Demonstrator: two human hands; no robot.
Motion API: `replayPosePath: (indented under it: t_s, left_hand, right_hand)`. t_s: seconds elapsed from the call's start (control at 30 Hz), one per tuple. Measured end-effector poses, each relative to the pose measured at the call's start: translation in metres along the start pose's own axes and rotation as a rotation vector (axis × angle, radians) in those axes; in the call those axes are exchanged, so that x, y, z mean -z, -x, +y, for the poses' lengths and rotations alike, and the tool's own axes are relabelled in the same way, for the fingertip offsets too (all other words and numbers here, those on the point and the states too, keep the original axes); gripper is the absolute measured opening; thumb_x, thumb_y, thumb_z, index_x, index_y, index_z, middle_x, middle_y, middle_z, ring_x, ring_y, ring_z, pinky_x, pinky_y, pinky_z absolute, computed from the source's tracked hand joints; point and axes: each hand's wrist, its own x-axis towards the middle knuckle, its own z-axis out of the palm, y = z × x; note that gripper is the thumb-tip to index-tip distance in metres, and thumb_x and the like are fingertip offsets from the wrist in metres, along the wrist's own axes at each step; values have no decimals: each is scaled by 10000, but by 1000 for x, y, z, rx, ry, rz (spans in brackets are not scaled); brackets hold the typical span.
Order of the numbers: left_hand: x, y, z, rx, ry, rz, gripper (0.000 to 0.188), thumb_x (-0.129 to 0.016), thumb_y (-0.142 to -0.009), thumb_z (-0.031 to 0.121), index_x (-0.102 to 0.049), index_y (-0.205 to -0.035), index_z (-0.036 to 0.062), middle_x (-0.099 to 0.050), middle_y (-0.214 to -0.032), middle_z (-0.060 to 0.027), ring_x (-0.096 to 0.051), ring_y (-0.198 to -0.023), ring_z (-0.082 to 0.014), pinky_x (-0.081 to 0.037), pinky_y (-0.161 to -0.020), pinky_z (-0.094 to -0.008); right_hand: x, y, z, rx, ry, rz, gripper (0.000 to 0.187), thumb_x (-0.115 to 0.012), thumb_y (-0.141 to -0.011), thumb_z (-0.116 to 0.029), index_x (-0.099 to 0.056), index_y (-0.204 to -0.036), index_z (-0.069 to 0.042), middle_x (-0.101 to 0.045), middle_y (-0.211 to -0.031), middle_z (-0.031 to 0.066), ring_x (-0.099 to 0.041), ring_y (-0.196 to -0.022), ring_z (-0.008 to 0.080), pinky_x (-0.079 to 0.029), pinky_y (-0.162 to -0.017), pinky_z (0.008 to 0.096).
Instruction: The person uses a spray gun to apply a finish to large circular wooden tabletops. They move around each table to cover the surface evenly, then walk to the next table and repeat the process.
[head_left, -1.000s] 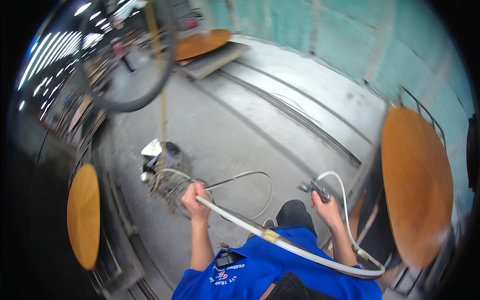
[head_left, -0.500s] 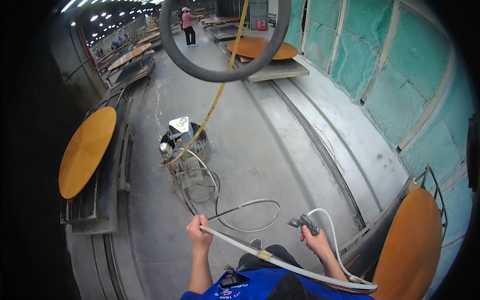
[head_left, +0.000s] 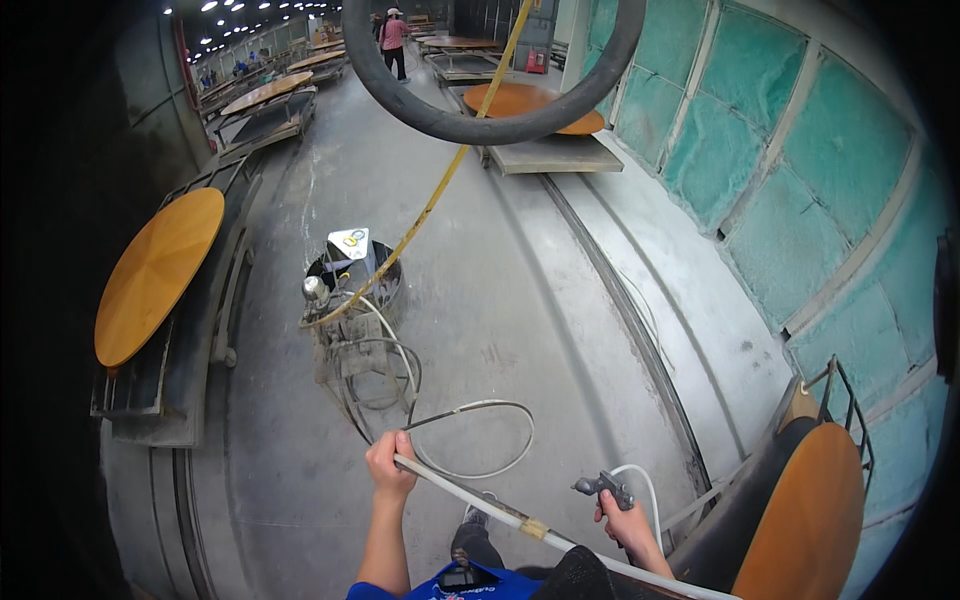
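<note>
My left hand [head_left: 391, 464] is closed round a white and dark hose [head_left: 470, 497], which runs down to the right across my front. In my right hand [head_left: 627, 527] is a grey spray gun [head_left: 603, 488], its nozzle pointing left; a thin white hose curves from it. Ahead on the floor stands a spray pump [head_left: 340, 335] beside a dark bucket [head_left: 385, 270] with a white lid-like sheet on top. Looped hose lies on the floor between the pump and my left hand.
Round wooden tabletops lie on carts at left [head_left: 160, 278], right [head_left: 808, 515] and ahead [head_left: 510, 100]. A yellow hose [head_left: 430, 210] hangs down to the pump, and a large dark ring [head_left: 450, 128] hangs overhead. Floor rails [head_left: 640, 310] run lengthwise. Green filter panels [head_left: 760, 70] line the right; people stand far off.
My view has shifted, with the pump and left tabletop now further left. Both hands keep their grip on the hose and spray gun, and my foot shows further forward.
</note>
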Motion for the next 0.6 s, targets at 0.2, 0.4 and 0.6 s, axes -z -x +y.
replayPosePath:
  t_s: [0.2, 0.4, 0.6]
  left_hand:
    - [-10, 1, -41, 67, -3, -91, 266, -523, -959, 135, -551, -733, -4, -514, -614, -176, -491, -516, -342, -389, -508, -428]
    - [-28, -64, -74, 61, -13, -325, 323, -513, -1016, 242, -580, -865, -35, -577, -719, -167, -505, -646, -286, -425, -615, -411]
    - [-55, -153, -82, 48, -172, -527, 385, -608, -948, 348, -661, -995, -31, -648, -835, -267, -587, -749, -380, -479, -711, -463]
  right_hand:
    - [-10, -12, 4, -56, 88, 32, 526, -546, -980, -533, -675, -774, -66, -631, -671, 34, -582, -610, 150, -475, -600, 339]
    - [-26, 6, -28, -102, 44, 134, 615, -530, -947, -657, -715, -871, -75, -636, -668, 62, -614, -648, 194, -499, -637, 359]
    - [-54, 18, -31, -70, -180, 261, 504, -574, -978, -530, -659, -1030, -36, -649, -763, 61, -618, -746, 175, -498, -706, 335]
